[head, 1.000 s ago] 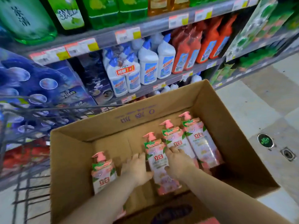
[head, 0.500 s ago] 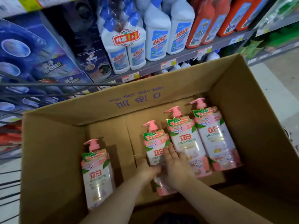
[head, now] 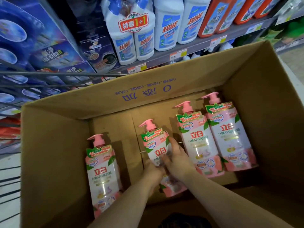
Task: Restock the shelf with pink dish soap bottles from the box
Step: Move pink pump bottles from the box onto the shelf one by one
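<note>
Four pink pump-top dish soap bottles point(head: 230, 137) inside open brown cardboard box point(head: 54, 162), in front of grey metal shelf point(head: 164, 59). Second bottle from left point(head: 153, 142) tilted, held by both hands: left hand point(head: 152, 170) curled round left side, right hand point(head: 178, 162) fingers point(head: 173, 144) wrapped over right side.

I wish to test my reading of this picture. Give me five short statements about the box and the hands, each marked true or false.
1. The box holds four pink soap bottles. True.
2. The left hand and the right hand both hold the second bottle from the left. True.
3. The leftmost bottle touches that bottle. False: bare cardboard shows between them.
4. The pump heads are green. False: they are pink.
5. The white shelf bottles have red caps. False: the caps are blue.
</note>
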A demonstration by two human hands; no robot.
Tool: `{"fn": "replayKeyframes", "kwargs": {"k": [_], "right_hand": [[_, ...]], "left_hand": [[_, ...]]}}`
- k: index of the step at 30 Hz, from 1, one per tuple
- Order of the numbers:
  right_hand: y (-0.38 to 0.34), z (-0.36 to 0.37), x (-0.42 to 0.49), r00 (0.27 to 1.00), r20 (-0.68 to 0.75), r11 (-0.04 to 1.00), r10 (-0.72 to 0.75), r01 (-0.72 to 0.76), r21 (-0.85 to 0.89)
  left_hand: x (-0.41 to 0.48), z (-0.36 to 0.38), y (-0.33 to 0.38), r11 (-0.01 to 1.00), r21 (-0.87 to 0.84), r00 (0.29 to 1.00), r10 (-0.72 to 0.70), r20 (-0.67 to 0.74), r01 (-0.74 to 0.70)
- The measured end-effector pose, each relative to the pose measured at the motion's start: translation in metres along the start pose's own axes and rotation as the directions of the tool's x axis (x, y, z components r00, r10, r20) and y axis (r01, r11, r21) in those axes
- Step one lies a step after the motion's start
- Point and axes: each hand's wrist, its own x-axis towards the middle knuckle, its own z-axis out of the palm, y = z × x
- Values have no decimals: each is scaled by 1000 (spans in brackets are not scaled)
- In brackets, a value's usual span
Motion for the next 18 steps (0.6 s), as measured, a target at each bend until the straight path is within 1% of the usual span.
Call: {"fn": "replayKeyframes", "kwargs": {"k": [2,4,7,9,12,14,16,18], "right_hand": [[-4,5,6,996,-20,996,85,-85,5],[-6,9,12,987,-6,987,159,-159,30],[-6,8,22,974,59,964,220,-227,140],[-6,4,26,966,83,953,245,-255,166],[-8,0,25,956,99,945,277,-290,149],[-10,-1,19,947,120,926,299,-318,205],[-12,-3,9,946,137,913,293,-320,253],[-15,-6,-3,957,139,908,255,-287,305]], "left_hand": [[4,1,-1,999,-18,999,-30,-27,30],[6,1,-3,998,-29,998,-55,-28,54],[8,-2,-4,998,-53,999,-38,36,40],[5,-7,-4,995,-90,997,-32,64,38],[-3,-12,-6,986,-142,990,-75,120,92],[-11,-17,-9,982,-138,984,-106,141,125],[-23,-21,-10,985,-132,984,-93,151,113],[-37,-24,-9,988,-143,984,-40,174,65]]}}
